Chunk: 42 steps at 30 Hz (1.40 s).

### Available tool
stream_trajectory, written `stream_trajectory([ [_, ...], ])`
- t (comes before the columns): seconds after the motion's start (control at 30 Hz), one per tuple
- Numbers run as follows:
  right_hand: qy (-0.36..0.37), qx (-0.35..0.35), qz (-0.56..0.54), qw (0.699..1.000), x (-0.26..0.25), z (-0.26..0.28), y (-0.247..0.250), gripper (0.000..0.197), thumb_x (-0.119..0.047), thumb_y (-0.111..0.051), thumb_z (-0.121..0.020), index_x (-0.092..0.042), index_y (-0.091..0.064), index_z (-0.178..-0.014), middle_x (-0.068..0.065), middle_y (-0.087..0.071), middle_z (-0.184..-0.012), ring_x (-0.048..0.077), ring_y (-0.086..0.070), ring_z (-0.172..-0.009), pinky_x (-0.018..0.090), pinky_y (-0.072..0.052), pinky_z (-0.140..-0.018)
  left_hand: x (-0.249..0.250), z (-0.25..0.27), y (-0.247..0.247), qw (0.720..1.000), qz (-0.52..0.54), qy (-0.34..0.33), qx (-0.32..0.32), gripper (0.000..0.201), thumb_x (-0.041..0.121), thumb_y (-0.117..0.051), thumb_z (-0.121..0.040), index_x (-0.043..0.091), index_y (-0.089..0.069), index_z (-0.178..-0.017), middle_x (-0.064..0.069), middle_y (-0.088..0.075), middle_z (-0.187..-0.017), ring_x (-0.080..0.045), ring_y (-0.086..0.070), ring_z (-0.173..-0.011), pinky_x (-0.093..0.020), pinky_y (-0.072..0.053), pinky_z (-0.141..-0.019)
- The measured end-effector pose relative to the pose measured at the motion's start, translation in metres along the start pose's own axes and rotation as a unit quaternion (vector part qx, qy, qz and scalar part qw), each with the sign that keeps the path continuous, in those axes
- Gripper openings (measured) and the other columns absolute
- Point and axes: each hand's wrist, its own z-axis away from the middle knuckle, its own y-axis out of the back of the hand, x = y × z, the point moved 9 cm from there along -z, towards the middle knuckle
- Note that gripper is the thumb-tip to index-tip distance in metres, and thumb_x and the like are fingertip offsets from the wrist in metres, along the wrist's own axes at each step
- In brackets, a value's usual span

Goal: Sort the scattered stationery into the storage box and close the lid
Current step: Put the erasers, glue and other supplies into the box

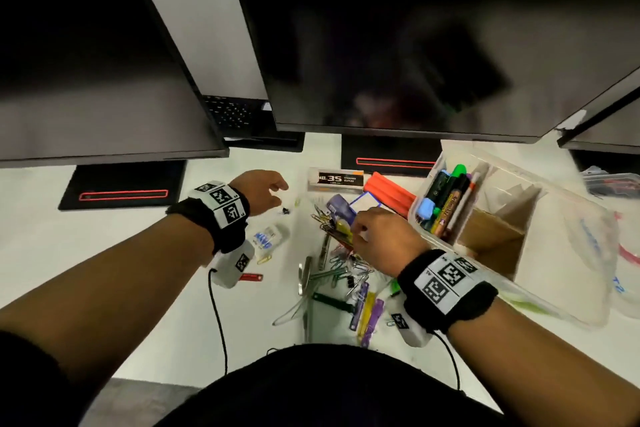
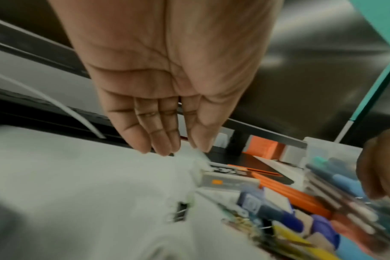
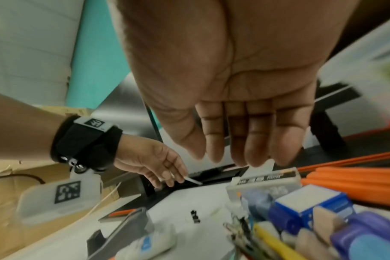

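Note:
A clear storage box (image 1: 518, 170) stands open at the right, markers (image 1: 446, 198) filling its left compartment and its lid (image 1: 571, 246) lying flat beside it. My left hand (image 1: 273, 194) (image 2: 183, 149) hovers with relaxed, straight fingers just above a small black binder clip (image 1: 285, 210) (image 2: 180, 211) (image 3: 195, 216) and holds nothing. My right hand (image 1: 360, 229) (image 3: 220, 158) hangs empty over a heap of paper clips (image 1: 339, 263), next to a blue stamp (image 1: 343, 208) (image 3: 309, 202). A staples box (image 1: 336, 178) (image 2: 225, 177) and an orange item (image 1: 389, 192) lie behind.
Two dark monitors (image 1: 398, 45) (image 1: 86, 62) overhang the white desk, their black bases (image 1: 121, 189) at the back. A white bottle (image 1: 270, 236) (image 3: 154, 244), a red clip (image 1: 251, 277) and purple and yellow clips (image 1: 370, 308) lie near me. A plastic bag (image 1: 609, 180) sits far right.

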Motion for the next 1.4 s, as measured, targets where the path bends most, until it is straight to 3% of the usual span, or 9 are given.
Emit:
stream_trajectory([
  [0.1,-0.008,-0.047,0.025,0.999,-0.007,-0.023,-0.028,0.022,-0.023,-0.054,-0.086,-0.014,-0.065,-0.103,0.01,-0.061,-0.114,0.027,-0.057,-0.109,0.032,-0.046,-0.091,-0.049,0.011,0.001,0.998,-0.03,0.051,-0.025,0.039,0.018,-0.061,-0.087,0.017,-0.054,-0.126,-0.005,-0.056,-0.129,-0.021,-0.054,-0.117,-0.027,-0.039,-0.099],
  [0.23,-0.022,-0.046,0.026,0.998,-0.007,-0.057,-0.048,0.036,-0.025,-0.059,-0.081,-0.014,-0.06,-0.116,0.011,-0.057,-0.123,0.03,-0.052,-0.116,0.033,-0.043,-0.1,-0.1,0.027,0.005,0.993,-0.057,0.105,-0.017,0.045,0.026,-0.063,-0.084,0.02,-0.052,-0.127,-0.004,-0.054,-0.13,-0.022,-0.052,-0.119,-0.032,-0.041,-0.101],
  [0.37,-0.05,-0.019,0.074,0.996,-0.003,-0.088,-0.043,0.044,-0.023,-0.058,-0.081,-0.011,-0.053,-0.123,0.011,-0.05,-0.131,0.032,-0.048,-0.12,0.036,-0.043,-0.103,-0.131,0.04,-0.003,0.987,-0.063,0.148,-0.017,0.059,0.034,-0.07,-0.075,0.019,-0.049,-0.128,-0.007,-0.059,-0.125,-0.026,-0.057,-0.113,-0.036,-0.049,-0.094],
  [0.53,-0.124,-0.029,0.099,0.987,0.018,-0.117,-0.035,0.066,-0.03,-0.062,-0.083,-0.014,-0.033,-0.141,0.01,-0.024,-0.154,0.034,-0.031,-0.137,0.043,-0.031,-0.114,-0.132,0.043,-0.027,0.988,-0.032,0.149,-0.029,0.072,0.051,-0.077,-0.064,0.015,-0.047,-0.12,-0.008,-0.061,-0.115,-0.028,-0.059,-0.103,-0.036,-0.049,-0.085],
  [0.73,-0.193,-0.066,0.062,0.977,0.044,-0.132,-0.038,0.078,-0.016,-0.059,-0.085,-0.021,-0.015,-0.149,0.007,-0.008,-0.16,0.036,-0.013,-0.145,0.049,-0.017,-0.119,-0.119,0.037,-0.041,0.99,-0.052,0.132,-0.014,0.06,0.039,-0.078,-0.069,0.014,-0.048,-0.114,-0.008,-0.058,-0.115,-0.029,-0.059,-0.105,-0.035,-0.045,-0.083],
  [0.9,-0.186,-0.076,0.117,0.973,0.044,-0.135,-0.038,0.069,-0.022,-0.063,-0.082,-0.017,-0.03,-0.142,0.013,-0.036,-0.146,0.038,-0.031,-0.135,0.052,-0.033,-0.11,-0.117,0.033,-0.045,0.99,-0.085,0.108,-0.03,0.055,0.032,-0.076,-0.072,0.016,-0.047,-0.116,-0.007,-0.058,-0.114,-0.027,-0.059,-0.103,-0.035,-0.047,-0.085],
  [1.07,-0.178,-0.023,0.109,0.978,0.03,-0.129,-0.023,0.058,-0.025,-0.066,-0.079,-0.019,-0.043,-0.131,0.011,-0.047,-0.134,0.034,-0.04,-0.126,0.049,-0.04,-0.102,-0.116,0.032,-0.041,0.987,-0.129,0.084,-0.047,0.061,0.025,-0.072,-0.074,0.02,-0.041,-0.126,-0.007,-0.052,-0.12,-0.026,-0.055,-0.109,-0.037,-0.049,-0.091],
  [1.27,-0.109,0.04,0.087,0.989,0.004,-0.089,-0.018,0.038,-0.039,-0.061,-0.076,-0.019,-0.059,-0.108,0.009,-0.066,-0.105,0.03,-0.058,-0.101,0.036,-0.05,-0.088,-0.08,0.028,-0.01,0.981,-0.188,0.029,0.03,0.065,0.018,-0.061,-0.078,0.032,-0.033,-0.135,-0.001,-0.047,-0.125,-0.025,-0.048,-0.115,-0.038,-0.042,-0.094],
  [1.4,-0.105,-0.017,0.087,0.991,0.004,-0.039,-0.042,0.052,-0.042,-0.06,-0.077,-0.023,-0.049,-0.124,0.008,-0.064,-0.108,0.028,-0.059,-0.102,0.037,-0.05,-0.088,-0.033,0.025,-0.002,0.984,-0.171,-0.038,0.044,0.077,0.018,-0.059,-0.079,0.035,-0.021,-0.143,0.001,-0.047,-0.132,-0.024,-0.045,-0.122,-0.04,-0.038,-0.1],
])
